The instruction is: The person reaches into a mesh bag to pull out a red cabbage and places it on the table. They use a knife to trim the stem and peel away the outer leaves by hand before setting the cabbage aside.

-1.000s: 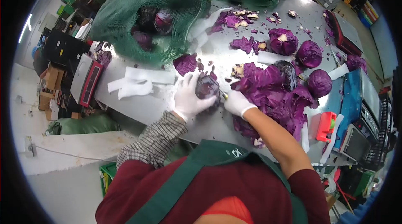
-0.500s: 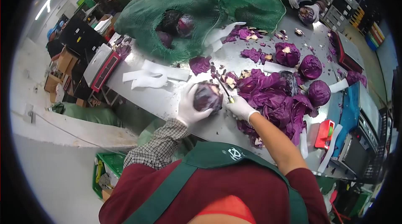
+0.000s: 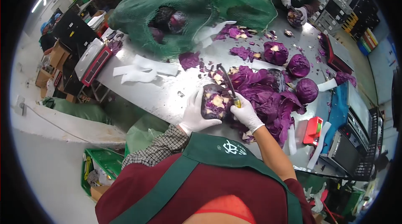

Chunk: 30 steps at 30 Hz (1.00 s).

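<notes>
My gloved left hand (image 3: 194, 113) is wrapped round the left side of a red cabbage (image 3: 217, 101), whose pale cut stem end faces up. In my gloved right hand (image 3: 246, 113) is a knife (image 3: 228, 79) with a curved dark blade and a yellowish handle; the blade points away from me. This hand is close against the cabbage's right side. To the right lies a heap of loose purple cabbage leaves (image 3: 268, 96). Whole red cabbages (image 3: 307, 91) sit beyond the heap.
A green mesh sack (image 3: 134, 19) with cabbages inside stands at the back. White foam strips (image 3: 144, 69), scales (image 3: 93, 62) and a red tape dispenser (image 3: 312, 130) are on the metal table (image 3: 138, 92). Across it, a co-worker's gloved hands (image 3: 300, 14) hold another cabbage.
The cabbage has come nearer to me and turned so its cut stem end faces up. My right hand has moved in beside it with the knife. The view has shifted slightly.
</notes>
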### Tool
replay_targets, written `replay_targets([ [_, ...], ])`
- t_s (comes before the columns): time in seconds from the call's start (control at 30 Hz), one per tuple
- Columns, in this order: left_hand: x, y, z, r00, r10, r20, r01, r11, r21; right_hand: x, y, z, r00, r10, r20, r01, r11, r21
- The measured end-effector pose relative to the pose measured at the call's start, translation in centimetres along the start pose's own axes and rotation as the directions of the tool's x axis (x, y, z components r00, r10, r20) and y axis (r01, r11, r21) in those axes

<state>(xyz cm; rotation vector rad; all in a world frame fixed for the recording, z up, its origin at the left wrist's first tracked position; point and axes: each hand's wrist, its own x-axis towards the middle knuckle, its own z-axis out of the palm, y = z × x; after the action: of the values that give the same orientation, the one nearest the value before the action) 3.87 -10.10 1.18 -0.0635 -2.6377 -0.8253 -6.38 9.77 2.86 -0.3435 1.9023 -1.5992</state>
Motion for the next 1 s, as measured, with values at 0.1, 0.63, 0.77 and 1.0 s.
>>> replay_targets([
  [0.1, 2.7, 1.6, 0.1, 0.997, 0.001, 0.071, -0.004, 0.999, 0.040, -0.4, 2.0, 0.1, 0.990, -0.094, -0.108, 0.081, 0.990, -0.112],
  [0.63, 6.0, 0.9, 0.3, 0.962, -0.203, 0.185, 0.197, 0.979, 0.050, -3.5, 1.4, -0.8, 0.921, -0.156, -0.357, 0.037, 0.947, -0.319],
  [0.77, 6.0, 1.2, 0.7, 0.972, -0.159, 0.172, 0.144, 0.985, 0.095, -0.1, 0.4, 0.3, 0.907, -0.335, -0.257, 0.168, 0.844, -0.509],
  [1.0, 6.4, 1.5, 0.9, 0.974, -0.163, 0.159, 0.147, 0.984, 0.103, 1.5, -1.8, 0.2, 0.983, -0.168, -0.079, 0.098, 0.830, -0.549],
])
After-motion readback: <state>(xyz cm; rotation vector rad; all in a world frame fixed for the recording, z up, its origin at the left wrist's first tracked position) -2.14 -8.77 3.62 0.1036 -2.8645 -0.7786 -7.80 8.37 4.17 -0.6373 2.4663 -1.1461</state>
